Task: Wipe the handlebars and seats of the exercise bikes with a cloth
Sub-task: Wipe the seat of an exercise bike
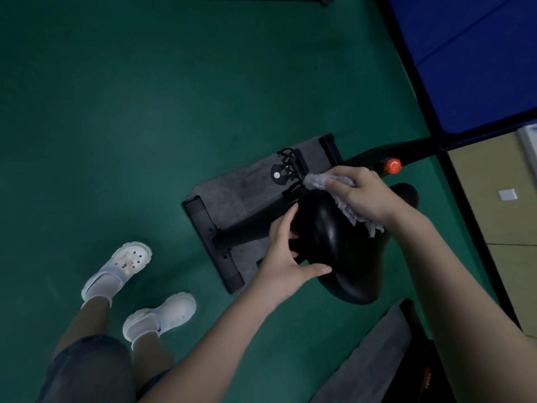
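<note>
Seat (337, 242): black, glossy, smooth, wide at the near end and narrowing toward the far end; mounted on a black post above a grey mat (232, 187) on green floor (145, 112).
Cloth (343, 199): pale grey, nubbly, crumpled; draped over the seat's far right side.
Right hand (360, 193): fingers curled over the cloth, pressing it onto the seat.
Left hand (287, 251): holds the seat's left edge, fingers tucked beneath, thumb along the near rim.
Knob (392, 165): orange, on the black frame just beyond the seat.
Pedal (287, 170): black, beside the cloth.
Shoes (130, 266): white clogs, lower left.
Writing: none legible.
</note>
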Available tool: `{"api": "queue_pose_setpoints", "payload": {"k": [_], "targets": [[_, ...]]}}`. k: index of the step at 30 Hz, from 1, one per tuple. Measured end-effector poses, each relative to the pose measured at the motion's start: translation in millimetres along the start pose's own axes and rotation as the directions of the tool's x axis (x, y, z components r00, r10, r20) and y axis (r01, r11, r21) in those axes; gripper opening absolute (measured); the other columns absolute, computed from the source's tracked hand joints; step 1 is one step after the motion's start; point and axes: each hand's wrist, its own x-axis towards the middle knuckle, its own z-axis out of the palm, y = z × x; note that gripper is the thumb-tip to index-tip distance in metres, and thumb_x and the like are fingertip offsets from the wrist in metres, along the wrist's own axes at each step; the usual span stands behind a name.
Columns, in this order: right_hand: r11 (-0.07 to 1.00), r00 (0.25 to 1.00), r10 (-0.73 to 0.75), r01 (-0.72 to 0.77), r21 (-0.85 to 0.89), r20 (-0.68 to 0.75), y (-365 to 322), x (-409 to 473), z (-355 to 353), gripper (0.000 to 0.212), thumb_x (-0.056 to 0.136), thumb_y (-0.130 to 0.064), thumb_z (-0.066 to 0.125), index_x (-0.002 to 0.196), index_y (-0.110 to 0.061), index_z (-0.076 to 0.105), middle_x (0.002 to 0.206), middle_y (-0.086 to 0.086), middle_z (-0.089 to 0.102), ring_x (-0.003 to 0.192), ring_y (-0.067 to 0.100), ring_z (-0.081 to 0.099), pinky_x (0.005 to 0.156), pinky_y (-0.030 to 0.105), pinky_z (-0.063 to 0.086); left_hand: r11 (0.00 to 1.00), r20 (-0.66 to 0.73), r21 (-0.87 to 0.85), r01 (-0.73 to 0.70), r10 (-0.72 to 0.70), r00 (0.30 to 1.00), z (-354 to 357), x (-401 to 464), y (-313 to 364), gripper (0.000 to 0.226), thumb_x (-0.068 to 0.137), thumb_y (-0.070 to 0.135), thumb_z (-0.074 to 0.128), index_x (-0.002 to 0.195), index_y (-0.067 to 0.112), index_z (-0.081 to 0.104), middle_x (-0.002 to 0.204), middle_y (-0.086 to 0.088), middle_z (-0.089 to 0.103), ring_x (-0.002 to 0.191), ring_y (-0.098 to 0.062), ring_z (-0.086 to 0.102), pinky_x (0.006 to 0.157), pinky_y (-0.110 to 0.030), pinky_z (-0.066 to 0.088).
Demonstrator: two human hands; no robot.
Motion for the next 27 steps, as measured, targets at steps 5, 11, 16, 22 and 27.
{"api": "queue_pose_setpoints", "payload": {"k": [5,11,16,22,27], "targets": [[0.960,0.974,-0.116,0.060,-0.274,-0.192,36,-31,1,0.023,0.097,-0.026,0.052,0.113,-0.013,0.064,0.101,0.008,0.065,0.099,0.026,0.057,0.082,0.032,0.040,0.928,0.120,0.363,-0.081,0.039,0.992,-14,13,17,0.121,0.061,0.024,0.088,0.149,0.034,0.006,0.148,0.030,-0.001,0.140,-0.001,0.005,0.117,-0.032,0.016],[0.970,0.759,-0.129,-0.036,-0.240,-0.638,68,-58,27,0.026,0.096,-0.017,0.052,0.114,-0.005,0.065,0.114,0.013,0.062,0.112,0.033,0.054,0.099,0.052,0.039,0.715,0.260,0.653,-0.250,0.098,0.961,-21,31,35,0.129,0.054,0.044,0.087,0.151,0.030,0.002,0.154,0.023,-0.001,0.141,-0.002,-0.002,0.119,-0.041,0.006],[0.996,0.667,0.066,-0.004,0.086,-0.742,24,-89,81,0.027,0.092,-0.012,0.057,0.117,-0.007,0.067,0.124,0.010,0.060,0.121,0.024,0.050,0.109,0.038,0.034,0.653,0.296,0.695,-0.299,0.119,0.948,-24,35,38,0.128,0.053,0.046,0.087,0.150,0.025,0.007,0.155,0.013,0.008,0.142,-0.008,0.007,0.119,-0.043,0.013],[0.937,0.551,0.341,-0.132,0.324,-0.761,35,-125,94,0.029,0.094,-0.012,0.055,0.122,-0.009,0.064,0.120,-0.003,0.058,0.117,0.020,0.052,0.102,0.007,0.028,0.565,0.364,0.739,-0.368,0.124,0.923,-31,38,49,0.119,0.061,0.049,0.083,0.150,0.024,0.008,0.154,0.010,0.012,0.140,-0.006,0.008,0.115,-0.032,0.008],[0.858,0.403,0.512,-0.220,0.463,-0.758,12,-132,125,0.029,0.093,-0.006,0.058,0.121,-0.012,0.064,0.121,0.007,0.062,0.112,0.017,0.048,0.100,0.028,0.038,0.438,0.456,0.769,-0.466,0.134,0.880,-32,39,66,0.098,0.068,0.054,0.075,0.148,0.028,0.023,0.152,0.004,0.023,0.140,-0.016,0.015,0.116,-0.040,0.015]]}}
